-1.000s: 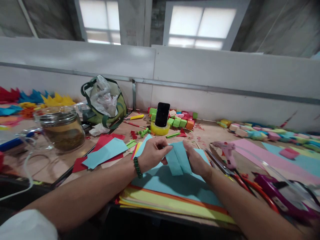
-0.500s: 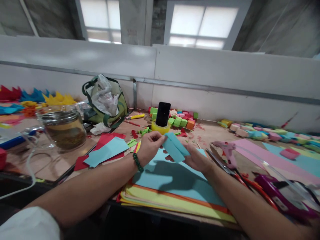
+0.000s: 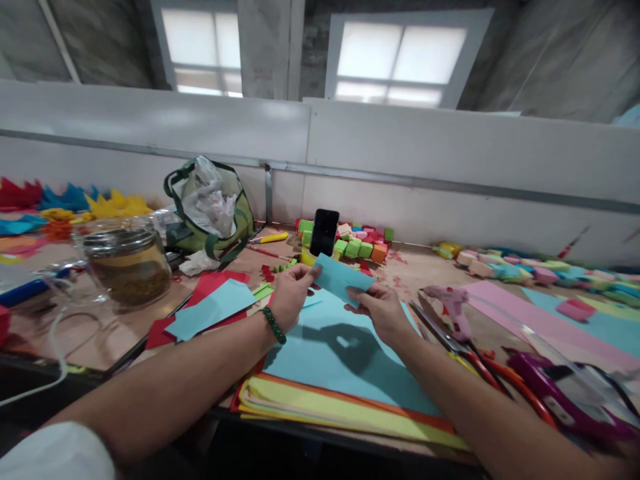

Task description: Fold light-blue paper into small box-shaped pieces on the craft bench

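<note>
A small light-blue piece of paper (image 3: 340, 275) is held up between both hands, above a stack of coloured sheets. My left hand (image 3: 294, 293) pinches its left end between thumb and fingers. At the right end, my right hand (image 3: 383, 308) grips the paper with the thumb on the near face. Under the hands lies a large light-blue sheet (image 3: 320, 360), on top of yellow sheets (image 3: 300, 400) and an orange one. A shadow of the hands falls on it. Left of my left wrist, a cut light-blue strip (image 3: 213, 310) rests over red paper (image 3: 213, 283).
Scissors (image 3: 443, 333), a pink glue gun (image 3: 453, 307) and a purple tool (image 3: 560, 393) lie to the right. A phone (image 3: 324, 232) stands behind the hands, by folded paper cubes (image 3: 357, 248). Left are a glass jar (image 3: 127, 267) and a green bag (image 3: 240, 213).
The blue paper has turned from a steep slant to a flatter, more level angle and shows one plain face. My right hand has shifted its grip, its thumb now across the paper.
</note>
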`<state>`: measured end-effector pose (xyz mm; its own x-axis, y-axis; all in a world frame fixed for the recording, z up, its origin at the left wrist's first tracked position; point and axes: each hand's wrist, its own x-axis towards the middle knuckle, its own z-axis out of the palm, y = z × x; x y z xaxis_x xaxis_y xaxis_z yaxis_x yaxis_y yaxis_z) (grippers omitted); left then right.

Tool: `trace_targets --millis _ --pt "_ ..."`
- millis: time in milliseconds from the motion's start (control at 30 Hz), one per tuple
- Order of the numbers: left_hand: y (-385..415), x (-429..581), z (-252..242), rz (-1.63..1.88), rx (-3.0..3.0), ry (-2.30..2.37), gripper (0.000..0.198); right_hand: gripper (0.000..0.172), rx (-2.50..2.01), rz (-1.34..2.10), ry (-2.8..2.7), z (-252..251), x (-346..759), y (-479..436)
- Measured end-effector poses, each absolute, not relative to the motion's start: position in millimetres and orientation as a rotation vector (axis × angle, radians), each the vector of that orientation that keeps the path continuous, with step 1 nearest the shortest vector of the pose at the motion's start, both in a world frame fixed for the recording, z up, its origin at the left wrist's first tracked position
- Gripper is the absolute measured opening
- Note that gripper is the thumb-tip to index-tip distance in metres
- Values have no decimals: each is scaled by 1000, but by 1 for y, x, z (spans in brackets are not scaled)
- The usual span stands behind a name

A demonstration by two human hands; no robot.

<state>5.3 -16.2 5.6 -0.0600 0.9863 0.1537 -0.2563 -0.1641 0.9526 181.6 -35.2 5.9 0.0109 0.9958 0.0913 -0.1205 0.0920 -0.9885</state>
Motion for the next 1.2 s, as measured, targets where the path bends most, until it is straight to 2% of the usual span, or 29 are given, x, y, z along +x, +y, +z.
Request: trace_targets --millis 300,667,900,1033,1200 --pt "-7 -7 12 1106 1157 951 31 22 -1070 1119 -1189 12 188 -34" --pt "-6 -7 10 1110 1129 941 24 18 -1064 1238 -1141 8 187 -31" --pt "-7 -3 13 1145 1010 904 10 19 -975 1267 -1146 10 186 -35" --pt "-9 -2 15 1157 968 890 4 14 -919 1268 -1154 9 185 -36" --pt "-11 -1 17 1155 904 862 16 9 -894 1262 -1153 5 185 -32"
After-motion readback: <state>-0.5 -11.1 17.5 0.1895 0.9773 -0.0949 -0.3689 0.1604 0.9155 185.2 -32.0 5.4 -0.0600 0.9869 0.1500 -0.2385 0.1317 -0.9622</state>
